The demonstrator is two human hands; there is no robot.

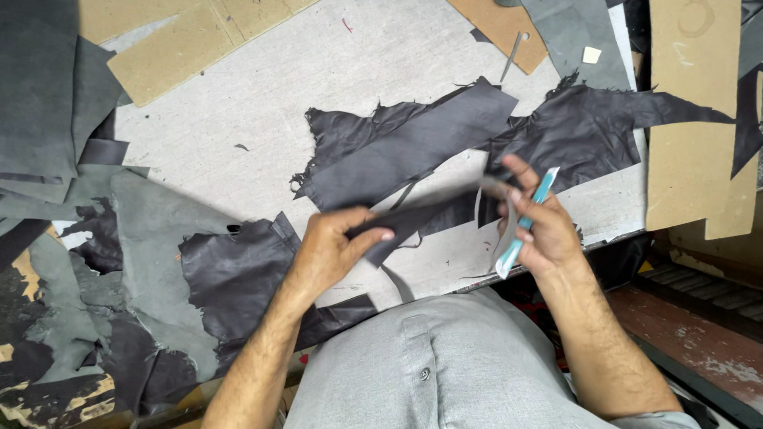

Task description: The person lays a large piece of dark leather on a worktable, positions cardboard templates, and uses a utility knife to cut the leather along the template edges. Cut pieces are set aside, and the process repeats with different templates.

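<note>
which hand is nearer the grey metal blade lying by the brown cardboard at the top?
Right. The right hand sits below the grey metal blade; the left hand is farther, down-left.

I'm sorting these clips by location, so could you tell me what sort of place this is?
Probably a leather-cutting workshop. Dark leather offcuts lie across a worn table, with cardboard patterns beside them. The left hand holds a leather strip, and the right hand holds a teal-handled knife.

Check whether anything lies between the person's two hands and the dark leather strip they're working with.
Nothing visible does. The left hand already pinches one end of the dark leather strip, and the right hand, also holding a teal-handled tool, grips the other end. The strip is blurred near the right fingers.
</note>
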